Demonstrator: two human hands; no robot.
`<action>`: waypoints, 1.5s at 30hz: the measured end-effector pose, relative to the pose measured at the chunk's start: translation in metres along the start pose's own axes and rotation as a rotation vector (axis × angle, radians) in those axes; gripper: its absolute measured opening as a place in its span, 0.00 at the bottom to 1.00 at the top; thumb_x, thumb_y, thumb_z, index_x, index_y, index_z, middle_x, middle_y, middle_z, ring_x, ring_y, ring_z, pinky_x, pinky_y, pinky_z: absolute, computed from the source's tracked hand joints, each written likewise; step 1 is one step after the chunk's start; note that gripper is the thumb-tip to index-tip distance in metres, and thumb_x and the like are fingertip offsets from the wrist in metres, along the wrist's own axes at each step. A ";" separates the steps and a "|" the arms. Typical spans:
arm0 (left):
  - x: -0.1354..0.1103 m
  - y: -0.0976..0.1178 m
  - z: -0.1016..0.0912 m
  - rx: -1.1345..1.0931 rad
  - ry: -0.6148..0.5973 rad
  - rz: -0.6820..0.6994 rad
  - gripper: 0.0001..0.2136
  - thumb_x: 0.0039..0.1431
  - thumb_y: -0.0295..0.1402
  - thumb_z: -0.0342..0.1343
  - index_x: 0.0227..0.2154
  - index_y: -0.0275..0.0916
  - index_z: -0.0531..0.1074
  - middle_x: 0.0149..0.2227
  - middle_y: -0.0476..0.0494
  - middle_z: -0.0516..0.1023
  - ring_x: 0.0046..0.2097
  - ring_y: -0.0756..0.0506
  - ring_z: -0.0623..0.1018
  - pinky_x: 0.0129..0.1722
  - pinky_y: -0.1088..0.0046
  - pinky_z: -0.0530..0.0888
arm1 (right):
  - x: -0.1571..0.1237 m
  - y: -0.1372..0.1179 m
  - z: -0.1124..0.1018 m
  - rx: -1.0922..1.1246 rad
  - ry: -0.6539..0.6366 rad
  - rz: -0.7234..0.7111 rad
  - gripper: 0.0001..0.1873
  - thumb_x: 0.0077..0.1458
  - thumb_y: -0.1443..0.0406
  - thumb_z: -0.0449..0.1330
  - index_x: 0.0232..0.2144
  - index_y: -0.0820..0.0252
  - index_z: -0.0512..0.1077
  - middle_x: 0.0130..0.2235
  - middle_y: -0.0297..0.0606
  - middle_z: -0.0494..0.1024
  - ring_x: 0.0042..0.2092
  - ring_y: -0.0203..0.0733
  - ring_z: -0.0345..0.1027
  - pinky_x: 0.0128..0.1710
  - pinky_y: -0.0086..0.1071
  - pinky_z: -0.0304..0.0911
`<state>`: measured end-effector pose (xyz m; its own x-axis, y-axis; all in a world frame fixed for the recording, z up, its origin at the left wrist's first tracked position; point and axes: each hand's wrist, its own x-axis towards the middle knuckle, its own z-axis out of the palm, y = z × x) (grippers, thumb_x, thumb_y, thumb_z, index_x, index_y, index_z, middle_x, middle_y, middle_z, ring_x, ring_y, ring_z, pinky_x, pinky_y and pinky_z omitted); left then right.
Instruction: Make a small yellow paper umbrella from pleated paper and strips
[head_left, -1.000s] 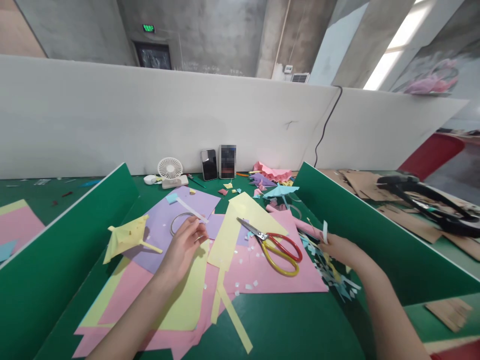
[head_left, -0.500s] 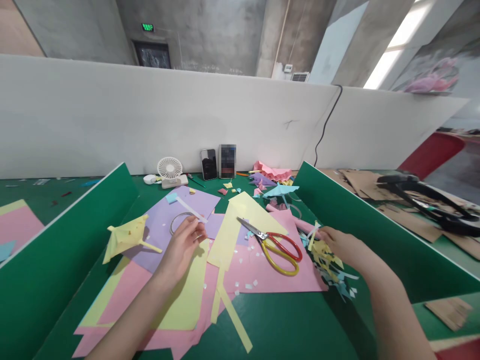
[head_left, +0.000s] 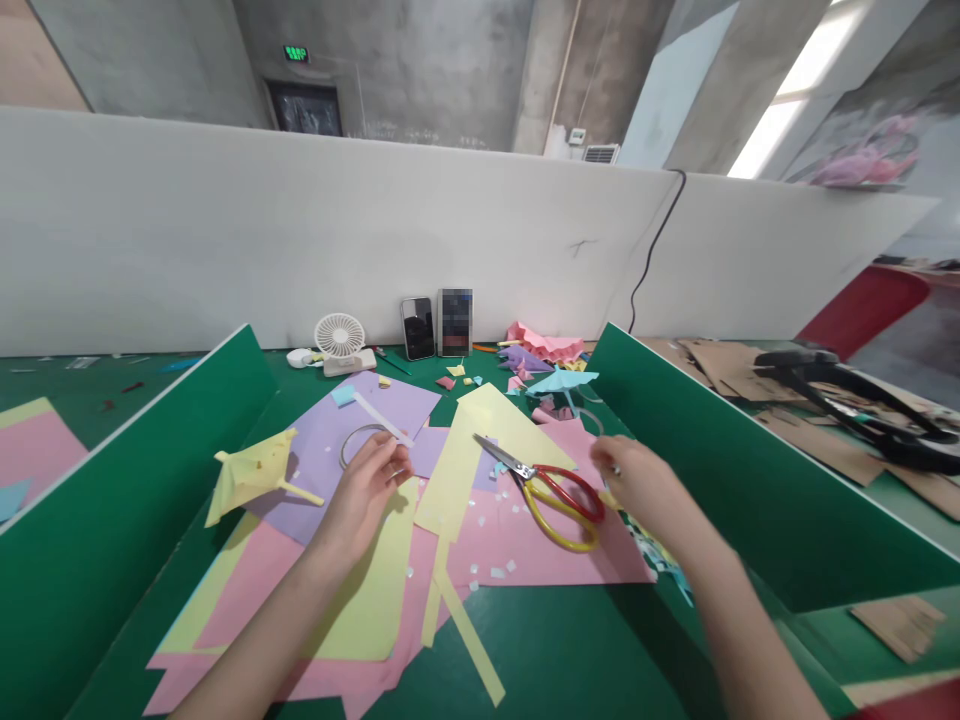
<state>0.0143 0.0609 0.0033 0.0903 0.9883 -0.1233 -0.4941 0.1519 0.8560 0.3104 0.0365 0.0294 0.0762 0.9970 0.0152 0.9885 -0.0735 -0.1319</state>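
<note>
My left hand [head_left: 371,475] is curled around the near side of a thin, pale ring like a roll of tape [head_left: 347,447], over the purple paper [head_left: 300,480]. A whitish strip [head_left: 379,415] runs from a small blue paper piece [head_left: 343,396] to my left fingertips. My right hand [head_left: 630,475] is closed just right of the scissors [head_left: 570,500]; a tiny greyish bit shows at its fingers, too small to name. These scissors, with red and yellow handles, lie slightly open on yellow and pink paper. Paper shreds [head_left: 664,555] are partly hidden under my right wrist.
A yellow paper umbrella [head_left: 255,475] lies left, a blue one [head_left: 562,380] back right. Yellow strips [head_left: 469,640] reach toward me. A small fan [head_left: 340,340] and two phones [head_left: 418,328] stand at the back. Green dividers [head_left: 697,450] flank the work area.
My right hand has moved left from the shreds and pink paper tube toward the scissors handles, and now covers the tube. My left hand has hardly moved.
</note>
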 end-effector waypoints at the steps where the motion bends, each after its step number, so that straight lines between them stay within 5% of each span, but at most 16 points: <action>1: 0.000 0.000 0.000 -0.001 0.001 -0.001 0.04 0.49 0.33 0.57 0.27 0.40 0.69 0.26 0.52 0.70 0.30 0.52 0.70 0.33 0.76 0.67 | 0.001 -0.012 0.006 0.026 -0.012 -0.082 0.12 0.53 0.72 0.48 0.34 0.64 0.71 0.35 0.45 0.73 0.35 0.42 0.68 0.33 0.29 0.58; 7: 0.001 -0.001 0.001 -0.016 0.004 0.001 0.05 0.48 0.34 0.58 0.28 0.40 0.70 0.26 0.52 0.69 0.30 0.51 0.70 0.33 0.76 0.67 | 0.008 -0.068 0.049 0.070 0.001 -0.377 0.14 0.56 0.69 0.48 0.42 0.59 0.69 0.37 0.42 0.71 0.39 0.44 0.64 0.36 0.31 0.57; 14: 0.000 -0.002 0.000 -0.023 -0.011 0.001 0.05 0.49 0.34 0.57 0.28 0.40 0.70 0.26 0.51 0.68 0.30 0.51 0.70 0.32 0.77 0.67 | 0.018 -0.069 0.068 0.099 0.042 -0.424 0.10 0.55 0.72 0.48 0.29 0.63 0.69 0.34 0.45 0.69 0.38 0.47 0.60 0.39 0.37 0.56; 26: 0.000 -0.002 -0.001 -0.020 -0.039 -0.008 0.04 0.52 0.34 0.56 0.28 0.40 0.69 0.27 0.52 0.68 0.30 0.52 0.69 0.33 0.76 0.66 | 0.012 -0.059 0.051 0.545 0.046 -0.194 0.11 0.58 0.67 0.42 0.26 0.58 0.59 0.27 0.36 0.70 0.28 0.39 0.63 0.27 0.30 0.56; 38: 0.002 -0.004 -0.002 -0.002 -0.042 -0.014 0.03 0.54 0.33 0.54 0.29 0.39 0.68 0.27 0.52 0.67 0.30 0.53 0.68 0.34 0.76 0.67 | 0.019 -0.050 0.049 1.020 0.124 -0.094 0.12 0.52 0.56 0.48 0.24 0.57 0.57 0.21 0.28 0.62 0.21 0.34 0.58 0.23 0.29 0.56; 45: 0.001 -0.004 -0.004 0.003 -0.043 -0.016 0.04 0.54 0.34 0.54 0.30 0.39 0.69 0.27 0.51 0.67 0.31 0.53 0.68 0.33 0.77 0.67 | 0.011 -0.052 0.019 0.957 0.122 -0.143 0.17 0.55 0.57 0.44 0.40 0.60 0.64 0.23 0.30 0.63 0.23 0.35 0.59 0.25 0.29 0.57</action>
<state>0.0136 0.0613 -0.0024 0.1349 0.9841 -0.1156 -0.4902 0.1677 0.8554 0.2573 0.0515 0.0176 0.0302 0.9815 0.1892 0.4697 0.1532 -0.8694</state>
